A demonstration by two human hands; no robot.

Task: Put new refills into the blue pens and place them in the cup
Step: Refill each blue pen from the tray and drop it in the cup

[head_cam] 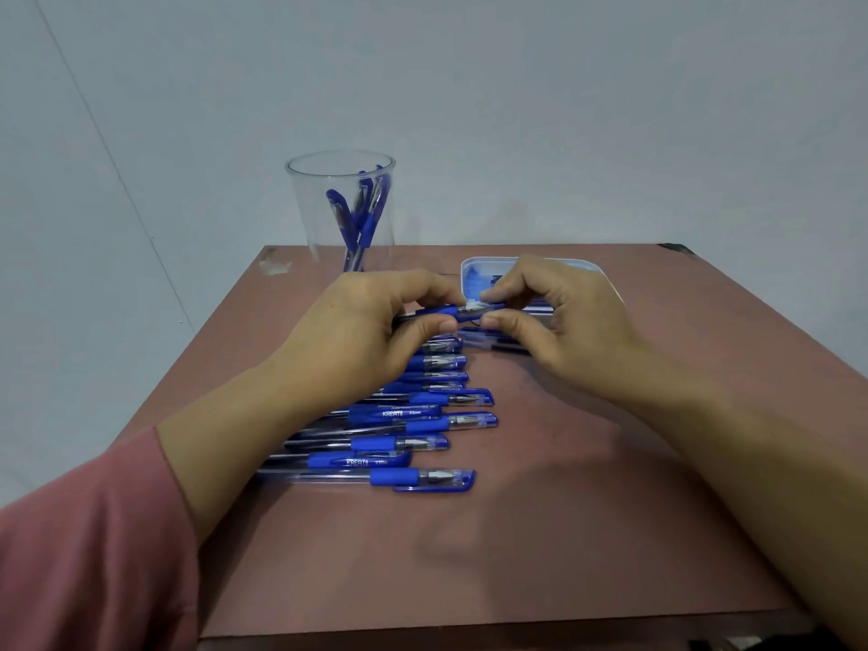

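Blue pen (451, 312) held level, just above table (563, 509). My left hand (375, 331) pinches blue grip end; my right hand (554, 317) pinches clear end, thumbs nearly meeting. Row of pens (422, 425) on table beneath left hand. Clear cup (305, 213) at far edge, several pens inside. Small tray (474, 274) behind right hand.

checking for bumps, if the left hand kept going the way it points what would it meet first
Probably the right hand: the left hand points right along the pen both pinch, their thumbs nearly touching. The tray lies beyond, depth unclear.
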